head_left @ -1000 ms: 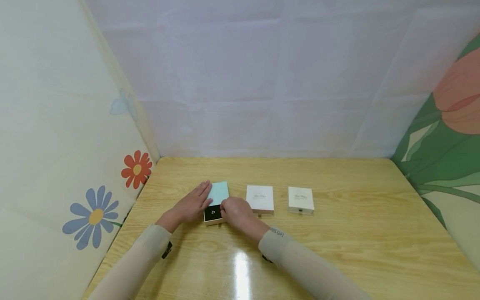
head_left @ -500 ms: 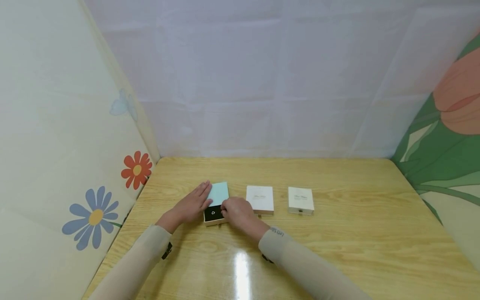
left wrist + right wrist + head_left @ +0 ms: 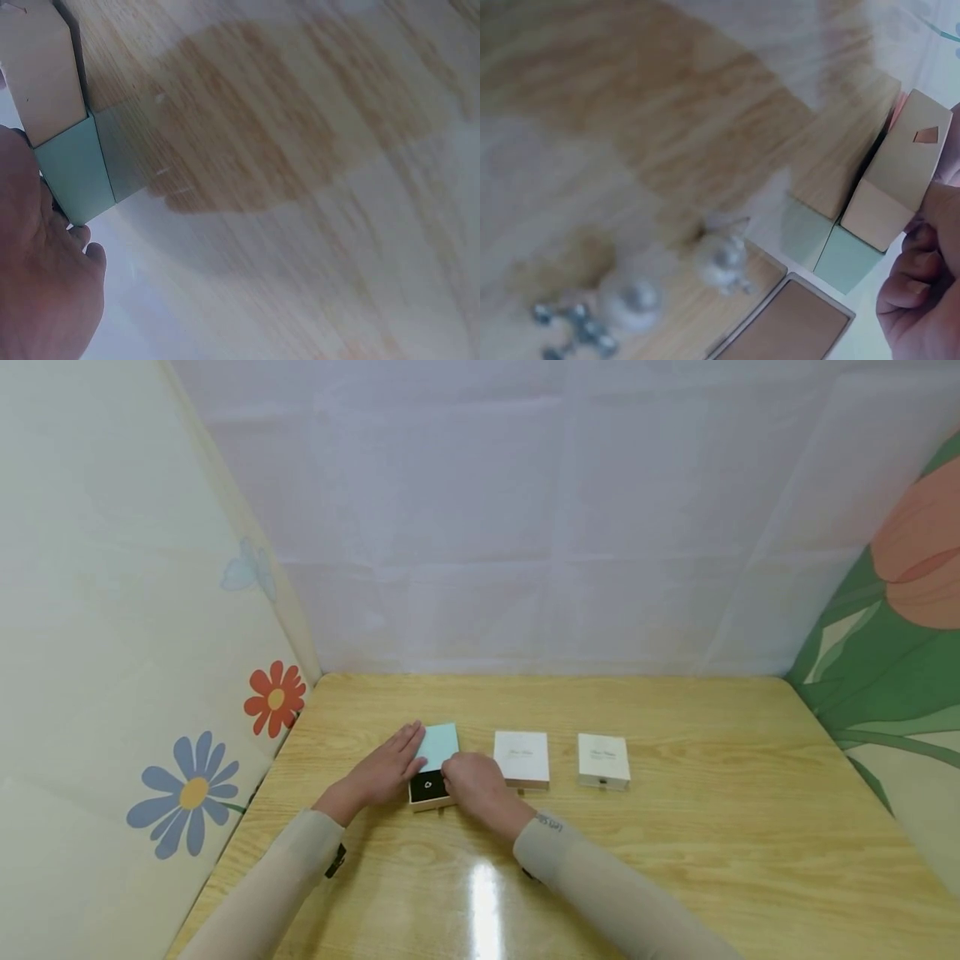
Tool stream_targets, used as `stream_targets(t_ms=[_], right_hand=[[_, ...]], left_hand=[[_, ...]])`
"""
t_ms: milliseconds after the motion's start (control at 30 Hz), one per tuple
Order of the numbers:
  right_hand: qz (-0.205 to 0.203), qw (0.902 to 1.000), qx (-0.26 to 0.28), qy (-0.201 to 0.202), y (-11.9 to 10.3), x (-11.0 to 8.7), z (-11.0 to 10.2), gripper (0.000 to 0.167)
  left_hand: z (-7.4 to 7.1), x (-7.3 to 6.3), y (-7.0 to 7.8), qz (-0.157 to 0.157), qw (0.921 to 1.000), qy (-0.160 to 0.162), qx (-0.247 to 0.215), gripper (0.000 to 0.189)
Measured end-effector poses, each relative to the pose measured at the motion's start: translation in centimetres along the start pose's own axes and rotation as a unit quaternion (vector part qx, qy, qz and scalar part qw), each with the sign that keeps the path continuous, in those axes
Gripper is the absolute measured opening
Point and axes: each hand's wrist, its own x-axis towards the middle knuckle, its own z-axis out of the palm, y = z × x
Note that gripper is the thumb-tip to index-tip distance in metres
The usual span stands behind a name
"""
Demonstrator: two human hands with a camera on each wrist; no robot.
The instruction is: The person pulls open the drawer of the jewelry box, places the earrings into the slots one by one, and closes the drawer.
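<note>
A small teal box (image 3: 438, 747) lies on the table with its pale drawer (image 3: 432, 806) slid out toward the person. On the drawer's black insert (image 3: 420, 792) sits a tiny silvery piece of jewelry (image 3: 428, 785). The left hand (image 3: 384, 767) rests along the box's left side, fingers straight and thumb near the drawer opening. Over the insert's right part, the right hand (image 3: 480, 787) bends its fingers down; its curled fingers (image 3: 915, 281) show beside the drawer in the right wrist view. I cannot tell what its fingertips pinch, as they are hidden.
A white box (image 3: 521, 760) and a cream box (image 3: 603, 762) stand to the right on the wooden table (image 3: 675, 860). Blurred pearl-like beads (image 3: 634, 300) show close to the right wrist camera. Fabric walls (image 3: 525, 527) border the table's back and sides.
</note>
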Motion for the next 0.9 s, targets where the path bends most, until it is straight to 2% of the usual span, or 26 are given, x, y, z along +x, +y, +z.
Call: stream_targets(t_ms=[167,300,567,900], right_hand=[[-0.014,0.9998,-0.003,-0.011,0.2,-0.07,-0.22,0.018],[-0.014,0.9991,0.002,-0.041,0.29,-0.1,-0.34,0.014],[0.022,0.995,0.056,-0.08,0.22,-0.01,-0.63,0.014],[0.071,0.9886,0.104,-0.082,0.41,0.03,-0.78,0.01]], left_hand=[[-0.05,-0.06,0.03,0.004,1.0,0.001,0.003,0.065],[-0.11,-0.17,0.1,0.006,1.0,0.002,0.001,0.065],[-0.48,-0.18,0.39,-0.004,0.9999,-0.011,0.002,0.065],[-0.54,-0.12,0.5,-0.004,0.9999,-0.013,0.004,0.066]])
